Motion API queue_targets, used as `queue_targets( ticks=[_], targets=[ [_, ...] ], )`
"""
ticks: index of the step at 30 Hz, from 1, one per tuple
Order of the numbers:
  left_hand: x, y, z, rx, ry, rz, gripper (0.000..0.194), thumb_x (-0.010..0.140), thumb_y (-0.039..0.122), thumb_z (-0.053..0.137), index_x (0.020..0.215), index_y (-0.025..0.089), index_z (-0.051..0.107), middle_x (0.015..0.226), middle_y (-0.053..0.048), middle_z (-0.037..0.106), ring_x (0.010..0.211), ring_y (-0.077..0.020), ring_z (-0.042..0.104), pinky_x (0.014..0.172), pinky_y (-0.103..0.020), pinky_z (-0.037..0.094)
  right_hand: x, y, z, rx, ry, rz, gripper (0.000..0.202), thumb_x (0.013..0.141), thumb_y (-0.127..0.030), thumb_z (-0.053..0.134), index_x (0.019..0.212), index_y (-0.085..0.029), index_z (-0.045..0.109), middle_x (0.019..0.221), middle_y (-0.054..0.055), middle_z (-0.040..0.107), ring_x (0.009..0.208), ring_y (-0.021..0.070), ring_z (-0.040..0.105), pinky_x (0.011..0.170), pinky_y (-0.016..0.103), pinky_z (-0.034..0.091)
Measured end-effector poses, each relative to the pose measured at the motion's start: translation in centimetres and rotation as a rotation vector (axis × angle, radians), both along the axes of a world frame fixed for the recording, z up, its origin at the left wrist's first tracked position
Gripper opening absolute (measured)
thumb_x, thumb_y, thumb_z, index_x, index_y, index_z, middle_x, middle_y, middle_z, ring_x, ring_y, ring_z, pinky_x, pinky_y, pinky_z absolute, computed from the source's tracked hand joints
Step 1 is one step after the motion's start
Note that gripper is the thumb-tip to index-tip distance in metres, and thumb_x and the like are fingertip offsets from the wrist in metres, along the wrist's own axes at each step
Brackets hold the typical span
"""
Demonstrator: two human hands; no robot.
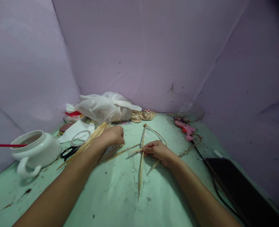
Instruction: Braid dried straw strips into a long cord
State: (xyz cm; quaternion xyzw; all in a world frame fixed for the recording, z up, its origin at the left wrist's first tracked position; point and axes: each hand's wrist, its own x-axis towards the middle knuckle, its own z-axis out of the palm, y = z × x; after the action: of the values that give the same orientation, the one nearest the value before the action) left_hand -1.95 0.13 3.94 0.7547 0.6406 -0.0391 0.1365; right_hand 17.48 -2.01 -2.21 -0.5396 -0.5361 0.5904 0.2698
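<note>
Nearest me on the right, a flat black object (238,186) is lying on the green desk (101,201), with a black cable (215,186) running beside it. On the left, a white pot (48,151) is standing with a red stick (5,145) crossing its rim. Pale strips (141,176) are fanning out below my right grip (157,151), which I am pinching, thumb against fingers, on the lower end of a straw braid (143,138). The braid is running away from my fingertips to a bend, then coming back behind that hand. My left grip (113,136) I am holding curled into a fist beside a straw bundle (95,134); I cannot tell whether anything is inside it. Black-handled scissors (72,151) and a white ring (78,145) are lying just beyond the bundle. A pink glue gun (186,130) is resting farther right. At the back, a white plastic bag (106,108) and woven discs (148,115) are lying near the lilac wall (148,47).
</note>
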Motion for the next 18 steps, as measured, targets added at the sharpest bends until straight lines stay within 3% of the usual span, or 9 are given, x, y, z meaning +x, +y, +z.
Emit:
queue_targets(
  ticks=[5, 11, 18],
  targets=[
    [-0.1, 0.2, -0.8, -0.044, 0.064, 0.045, 0.017, 0.05, 0.017, 0.053, 0.062, 0.017, 0.064, 0.067, -0.007, 0.063, 0.059, -0.0163, 0.053, 0.053, -0.024, 0.035, -0.1, 0.0, 0.2, -0.002, -0.004, 0.004, 0.012, 0.059, -0.021, 0.06, 0.055, -0.01, 0.062, 0.044, -0.001, 0.051, 0.034, 0.0022, 0.025, 0.037, 0.02, 0.015],
    [1.5, 0.0, -1.7, 0.081, -0.245, -0.074, 0.017, 0.055, 0.022, 0.048, 0.063, 0.017, 0.063, 0.058, -0.002, 0.059, 0.054, -0.0129, 0.049, 0.049, -0.022, 0.032, 0.2, 0.0, 0.0, -0.008, 0.054, 0.019, 0.014, 0.059, -0.024, 0.061, 0.056, -0.01, 0.062, 0.044, -0.002, 0.05, 0.033, 0.0017, 0.022, 0.036, 0.022, 0.01],
    [2.7, -0.9, -2.7, 0.033, -0.354, -0.181, 0.021, 0.054, 0.024, 0.048, 0.063, 0.016, 0.066, 0.053, -0.001, 0.056, 0.05, -0.0102, 0.044, 0.046, -0.02, 0.027, 0.2, -0.1, 0.3, 0.003, 0.08, 0.026, 0.016, 0.059, -0.025, 0.061, 0.054, -0.01, 0.062, 0.04, -0.003, 0.047, 0.033, 0.0021, 0.021, 0.036, 0.022, 0.009]
  ],
)
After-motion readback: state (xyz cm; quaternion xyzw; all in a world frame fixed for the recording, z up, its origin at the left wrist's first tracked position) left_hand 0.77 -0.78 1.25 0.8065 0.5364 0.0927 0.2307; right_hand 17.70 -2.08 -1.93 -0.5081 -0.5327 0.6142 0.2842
